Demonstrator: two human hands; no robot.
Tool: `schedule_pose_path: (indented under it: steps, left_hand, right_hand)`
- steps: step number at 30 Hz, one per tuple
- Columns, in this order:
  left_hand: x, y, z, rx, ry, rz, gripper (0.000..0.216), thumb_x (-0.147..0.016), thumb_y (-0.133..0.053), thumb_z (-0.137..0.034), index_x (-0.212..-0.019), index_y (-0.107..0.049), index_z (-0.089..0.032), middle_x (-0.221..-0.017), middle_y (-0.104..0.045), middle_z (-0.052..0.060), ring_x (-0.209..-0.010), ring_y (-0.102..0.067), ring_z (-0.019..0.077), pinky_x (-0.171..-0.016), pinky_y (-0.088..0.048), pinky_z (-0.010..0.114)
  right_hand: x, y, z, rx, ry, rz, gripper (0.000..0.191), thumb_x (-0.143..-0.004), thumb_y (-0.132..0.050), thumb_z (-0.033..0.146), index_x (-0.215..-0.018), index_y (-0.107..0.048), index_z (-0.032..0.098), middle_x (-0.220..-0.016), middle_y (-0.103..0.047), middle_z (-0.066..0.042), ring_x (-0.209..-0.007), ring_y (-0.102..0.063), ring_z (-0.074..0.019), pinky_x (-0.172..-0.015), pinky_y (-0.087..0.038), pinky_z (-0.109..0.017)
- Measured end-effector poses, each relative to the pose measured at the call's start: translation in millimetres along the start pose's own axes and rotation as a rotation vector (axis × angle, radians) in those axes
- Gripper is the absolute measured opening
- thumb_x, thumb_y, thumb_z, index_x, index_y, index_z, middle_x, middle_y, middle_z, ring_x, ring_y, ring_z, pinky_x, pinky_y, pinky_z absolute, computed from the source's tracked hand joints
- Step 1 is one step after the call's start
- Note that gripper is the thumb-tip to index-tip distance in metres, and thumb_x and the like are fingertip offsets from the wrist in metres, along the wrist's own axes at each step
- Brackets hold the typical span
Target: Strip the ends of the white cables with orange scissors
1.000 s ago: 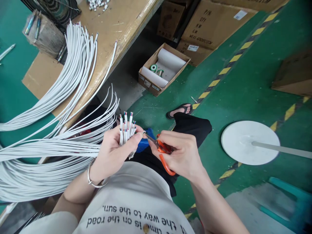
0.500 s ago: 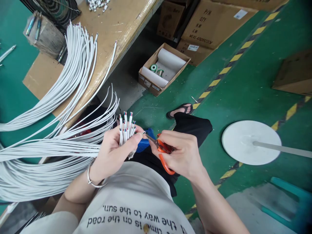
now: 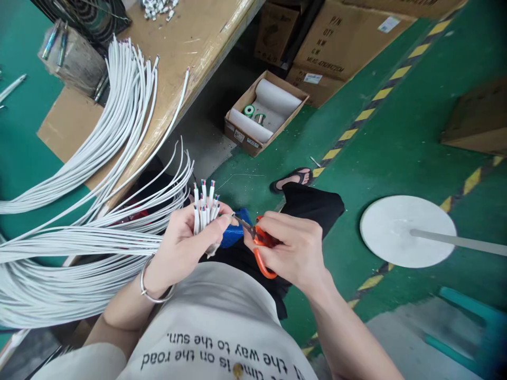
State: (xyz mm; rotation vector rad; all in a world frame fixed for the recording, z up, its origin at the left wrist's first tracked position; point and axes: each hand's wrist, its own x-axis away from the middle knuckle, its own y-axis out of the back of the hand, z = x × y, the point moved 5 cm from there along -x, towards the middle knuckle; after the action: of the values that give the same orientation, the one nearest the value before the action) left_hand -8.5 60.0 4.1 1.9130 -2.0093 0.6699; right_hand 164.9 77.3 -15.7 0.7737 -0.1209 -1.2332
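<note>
My left hand [image 3: 190,232] is closed round a bunch of white cables [image 3: 204,211], whose cut ends stick up with small coloured wires showing. Between its thumb and index finger one cable end is pinched, pointing right; most of that end is hidden. My right hand [image 3: 291,245] grips orange-handled scissors [image 3: 264,266], and their blade tips meet the pinched cable end at my left fingertips. From the left hand the long white cables [image 3: 99,240] run off to the left. Below the scissors' tips a blue object [image 3: 232,236] shows in part.
A larger bundle of white cables [image 3: 122,100] lies across the workbench [image 3: 190,31] at upper left, beside a wrapped block [image 3: 77,58]. An open carton [image 3: 253,145] with spools stands on the floor. At right are a round white base [image 3: 404,227] and a teal stool [image 3: 475,332].
The scissors have turned slightly in my right hand, their lower handle loop shifting a little up and left. Both hands stay almost in place.
</note>
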Motion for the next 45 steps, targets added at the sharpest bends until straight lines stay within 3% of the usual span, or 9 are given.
schedule_pose_path:
  steps: [6,10,14,16,22,29,35,40,45]
  left_hand:
    - [-0.9,-0.3,-0.7,-0.014,-0.024,-0.025,0.012,-0.099,-0.07,-0.028,-0.092,-0.072,-0.018,-0.06,-0.049,-0.006,-0.05,-0.036,0.0047,-0.045,-0.029,0.017]
    - [2.8,1.7,1.5,-0.029,-0.051,-0.028,0.015,-0.101,-0.07,-0.032,-0.095,-0.075,-0.019,-0.06,-0.046,-0.007,-0.05,-0.032,0.0044,-0.045,-0.026,0.017]
    - [6.5,7.1,12.6,0.042,0.012,-0.038,0.018,-0.1,-0.072,-0.035,-0.095,-0.077,-0.019,-0.056,-0.042,-0.008,-0.048,-0.029,0.0039,-0.044,-0.023,0.017]
    - [6.3,8.0,16.8,0.091,0.054,-0.04,0.019,-0.098,-0.074,-0.035,-0.093,-0.077,-0.018,-0.056,-0.043,-0.008,-0.048,-0.028,0.0035,-0.044,-0.022,0.017]
    - [2.9,3.1,5.3,0.132,0.017,-0.024,0.016,-0.098,-0.075,-0.032,-0.09,-0.078,-0.018,-0.057,-0.049,-0.007,-0.048,-0.032,0.0028,-0.044,-0.024,0.015]
    - [2.6,3.4,2.7,0.055,-0.009,-0.046,0.016,-0.098,-0.075,-0.033,-0.091,-0.079,-0.02,-0.058,-0.051,-0.006,-0.048,-0.035,0.0032,-0.045,-0.025,0.016]
    - [3.7,4.3,2.5,-0.062,-0.077,-0.035,0.015,-0.1,-0.07,-0.031,-0.092,-0.077,-0.02,-0.06,-0.05,-0.006,-0.05,-0.034,0.005,-0.047,-0.028,0.02]
    - [3.4,2.2,-5.0,-0.198,-0.168,-0.046,0.013,-0.098,-0.069,-0.024,-0.087,-0.072,-0.019,-0.062,-0.048,-0.006,-0.053,-0.035,0.0063,-0.049,-0.03,0.021]
    - [3.0,0.3,-8.2,-0.276,-0.221,-0.062,0.011,-0.096,-0.07,-0.022,-0.086,-0.073,-0.018,-0.065,-0.053,-0.005,-0.055,-0.037,0.0071,-0.05,-0.031,0.023]
  right_hand:
    - [5.5,-8.4,7.0,0.045,-0.02,-0.137,0.04,-0.084,-0.063,0.007,-0.056,-0.037,0.02,-0.054,-0.034,0.006,-0.051,-0.025,-0.0073,-0.046,-0.022,-0.025]
    - [5.8,-17.1,-2.4,-0.276,-0.23,-0.315,0.036,-0.08,-0.065,0.008,-0.053,-0.044,0.019,-0.05,-0.038,0.006,-0.045,-0.028,-0.0067,-0.044,-0.02,-0.026]
    - [6.5,4.8,-33.2,-0.418,-0.369,-0.619,0.05,-0.095,-0.051,0.018,-0.05,-0.03,0.023,-0.042,-0.027,0.006,-0.036,-0.028,-0.0084,-0.039,-0.022,-0.027]
    - [11.8,18.0,-51.1,-0.471,-0.475,-0.706,0.052,-0.091,-0.061,0.017,-0.046,-0.034,0.023,-0.04,-0.031,0.006,-0.035,-0.03,-0.0082,-0.04,-0.024,-0.027]
    - [22.8,15.2,-57.3,-0.53,-0.589,-0.467,0.048,-0.087,-0.076,0.021,-0.047,-0.051,0.02,-0.046,-0.047,0.003,-0.045,-0.041,-0.0105,-0.048,-0.032,-0.029]
    - [10.6,-5.2,-28.2,-0.547,-0.445,-0.001,0.04,-0.086,-0.079,0.019,-0.06,-0.049,0.018,-0.06,-0.043,0.005,-0.056,-0.036,-0.0085,-0.051,-0.028,-0.026]
    - [0.2,-7.3,-9.1,-0.438,-0.33,0.253,0.039,-0.092,-0.07,0.021,-0.064,-0.043,0.02,-0.064,-0.041,0.005,-0.058,-0.033,-0.0085,-0.052,-0.027,-0.027]
    - [-3.2,-9.1,-3.5,-0.366,-0.328,0.355,0.038,-0.093,-0.064,0.024,-0.065,-0.038,0.021,-0.065,-0.039,0.004,-0.059,-0.032,-0.0098,-0.053,-0.027,-0.028]
    - [-8.1,-3.9,0.1,-0.346,-0.313,0.336,0.042,-0.09,-0.063,0.018,-0.064,-0.03,0.022,-0.062,-0.035,0.005,-0.057,-0.027,-0.0098,-0.052,-0.023,-0.029]
